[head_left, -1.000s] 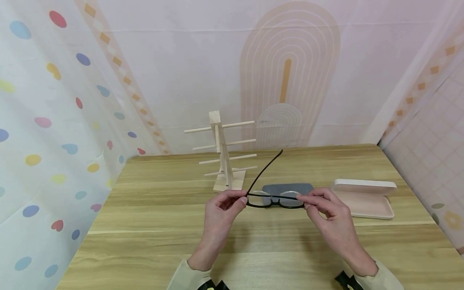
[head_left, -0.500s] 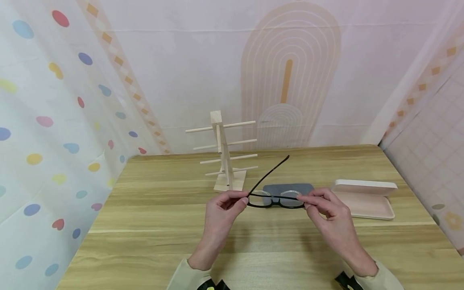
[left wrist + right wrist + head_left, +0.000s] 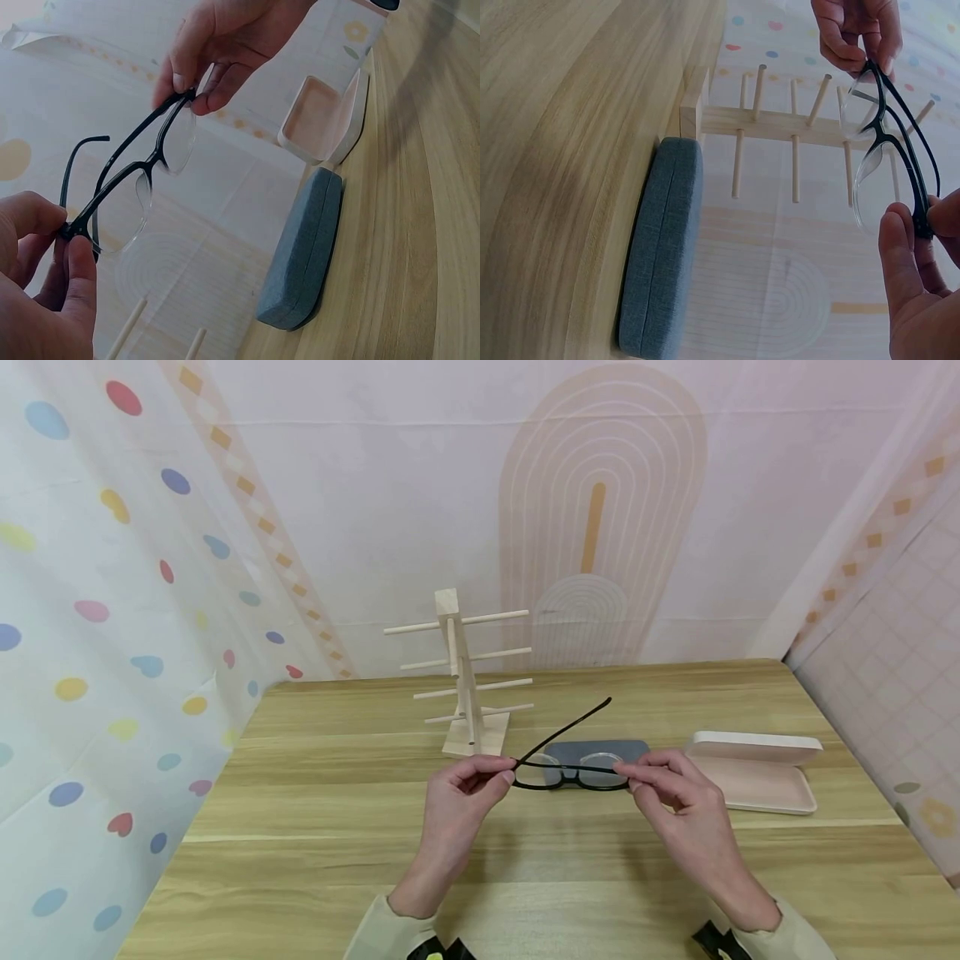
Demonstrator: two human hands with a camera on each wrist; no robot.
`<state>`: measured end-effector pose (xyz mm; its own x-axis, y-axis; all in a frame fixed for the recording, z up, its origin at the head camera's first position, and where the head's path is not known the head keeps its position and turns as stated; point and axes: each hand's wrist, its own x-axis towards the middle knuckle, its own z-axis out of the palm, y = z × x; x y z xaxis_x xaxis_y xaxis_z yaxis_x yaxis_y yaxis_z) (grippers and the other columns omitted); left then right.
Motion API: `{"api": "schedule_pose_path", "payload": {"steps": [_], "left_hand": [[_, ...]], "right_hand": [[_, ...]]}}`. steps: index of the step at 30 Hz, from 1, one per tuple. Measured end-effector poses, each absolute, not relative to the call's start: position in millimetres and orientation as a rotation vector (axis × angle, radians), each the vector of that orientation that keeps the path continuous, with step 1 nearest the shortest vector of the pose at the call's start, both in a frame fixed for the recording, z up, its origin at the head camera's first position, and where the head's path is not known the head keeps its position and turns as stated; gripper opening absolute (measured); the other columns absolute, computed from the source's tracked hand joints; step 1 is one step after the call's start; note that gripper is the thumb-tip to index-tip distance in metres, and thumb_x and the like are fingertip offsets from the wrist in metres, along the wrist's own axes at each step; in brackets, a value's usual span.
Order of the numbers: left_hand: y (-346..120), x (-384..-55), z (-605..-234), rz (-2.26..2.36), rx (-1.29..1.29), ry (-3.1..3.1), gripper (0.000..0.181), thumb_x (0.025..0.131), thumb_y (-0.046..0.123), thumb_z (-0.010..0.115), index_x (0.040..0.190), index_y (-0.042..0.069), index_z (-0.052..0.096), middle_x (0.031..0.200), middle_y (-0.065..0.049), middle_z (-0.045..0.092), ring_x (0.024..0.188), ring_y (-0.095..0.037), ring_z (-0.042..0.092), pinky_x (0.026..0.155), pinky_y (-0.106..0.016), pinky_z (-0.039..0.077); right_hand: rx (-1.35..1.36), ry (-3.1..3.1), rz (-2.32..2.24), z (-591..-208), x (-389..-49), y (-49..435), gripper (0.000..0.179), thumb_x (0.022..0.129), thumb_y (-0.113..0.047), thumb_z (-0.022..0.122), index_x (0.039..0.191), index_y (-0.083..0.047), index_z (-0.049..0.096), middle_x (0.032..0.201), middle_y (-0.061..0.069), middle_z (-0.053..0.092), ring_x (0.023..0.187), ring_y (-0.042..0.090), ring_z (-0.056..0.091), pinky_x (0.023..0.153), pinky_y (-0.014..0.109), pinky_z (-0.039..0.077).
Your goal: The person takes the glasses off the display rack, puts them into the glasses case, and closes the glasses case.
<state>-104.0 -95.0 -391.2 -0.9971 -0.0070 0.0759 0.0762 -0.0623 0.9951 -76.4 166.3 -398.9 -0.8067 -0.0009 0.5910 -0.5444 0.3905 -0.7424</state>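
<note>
Black-framed glasses with clear lower rims are held up above the table between both hands. My left hand pinches the left hinge corner with thumb and fingers. At the opposite corner, my right hand pinches the frame between thumb and fingers. One temple lies folded across behind the lenses; the other slants up and to the right from the left corner, partly folded. The left wrist view shows both fingertip grips on the glasses. A closed blue-grey glasses case lies on the table beyond them.
A wooden peg stand with several horizontal dowels stands behind my left hand. To the right, a white glasses case with a pink lining lies with its lid raised. A patterned curtain borders the back of the wooden table.
The slanting temple has swung down and to the right, closer to the frame. Both hands keep their hold and have hardly moved.
</note>
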Motion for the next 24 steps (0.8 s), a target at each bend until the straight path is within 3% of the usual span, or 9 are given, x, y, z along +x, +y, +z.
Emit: {"api": "schedule_pose_path", "payload": {"steps": [24], "left_hand": [[-95.6,-103.5,-391.8,-2.238,-0.055,-2.152,0.012,0.085,-0.003,0.076,0.096,-0.006,0.078,0.104,-0.011,0.072,0.088,-0.017,0.068,0.075,-0.022,0.056]], "right_hand": [[0.405,-2.185,1.493,-396.8,-73.9,165.3,0.029,0.092,0.015,0.064,0.106,-0.005,0.08,0.103,0.003,0.067,0.087,0.007,0.069,0.074,0.016,0.058]]}}
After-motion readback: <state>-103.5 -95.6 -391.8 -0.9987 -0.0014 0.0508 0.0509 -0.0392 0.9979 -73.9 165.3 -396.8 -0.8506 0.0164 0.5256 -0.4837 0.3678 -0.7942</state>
